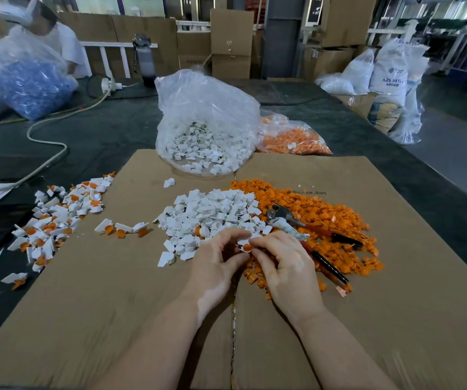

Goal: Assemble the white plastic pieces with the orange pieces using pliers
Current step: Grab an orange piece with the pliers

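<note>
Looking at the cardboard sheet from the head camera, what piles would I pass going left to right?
Scattered heap of joined white-and-orange plastic pieces → loose pile of white plastic pieces → pile of orange plastic pieces with red-and-black-handled pliers lying on it.

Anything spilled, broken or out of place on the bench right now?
Mostly tidy. The pliers lie half-buried on the orange pile, one handle wrapped in what looks like tape. One white piece sits apart from its heap.

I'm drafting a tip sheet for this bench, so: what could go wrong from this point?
The hands, left and right, fit a small white and orange pair directly above the loose heaps; dropped, it would likely vanish among them. The pliers lie half buried in the orange pile, so reaching for them may scatter pieces. The white pile touches the orange one, inviting mixing.
</note>
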Available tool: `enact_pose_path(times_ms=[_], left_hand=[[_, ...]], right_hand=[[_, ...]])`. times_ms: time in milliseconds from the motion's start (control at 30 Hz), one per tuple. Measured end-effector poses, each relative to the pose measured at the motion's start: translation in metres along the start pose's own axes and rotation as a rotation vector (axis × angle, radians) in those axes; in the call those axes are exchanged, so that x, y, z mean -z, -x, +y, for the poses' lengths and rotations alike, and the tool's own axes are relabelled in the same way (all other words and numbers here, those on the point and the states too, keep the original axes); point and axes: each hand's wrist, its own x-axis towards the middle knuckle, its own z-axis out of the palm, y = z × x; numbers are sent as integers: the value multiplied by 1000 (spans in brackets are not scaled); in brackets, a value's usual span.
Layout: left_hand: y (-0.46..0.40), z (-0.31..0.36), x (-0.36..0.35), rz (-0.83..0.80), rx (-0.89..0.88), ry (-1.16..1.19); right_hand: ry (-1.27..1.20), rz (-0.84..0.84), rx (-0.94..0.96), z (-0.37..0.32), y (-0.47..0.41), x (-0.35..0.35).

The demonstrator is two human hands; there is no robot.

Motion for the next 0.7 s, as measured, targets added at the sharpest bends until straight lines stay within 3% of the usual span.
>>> enact_pose_path(times_ms=[300,500,600,700], left_hand=[[1,-1,-4,-14,-43,-97],[0,3,14,295,-150,-129],[-14,-3,52,526,5,-117],[-27,-21,92,664,252,-351]], right_hand=[[34,4,42,0,-1,0],[26,107,0,1,1,-1],[45,111,9,2,1,-2],[76,127,30,2,1,-4]])
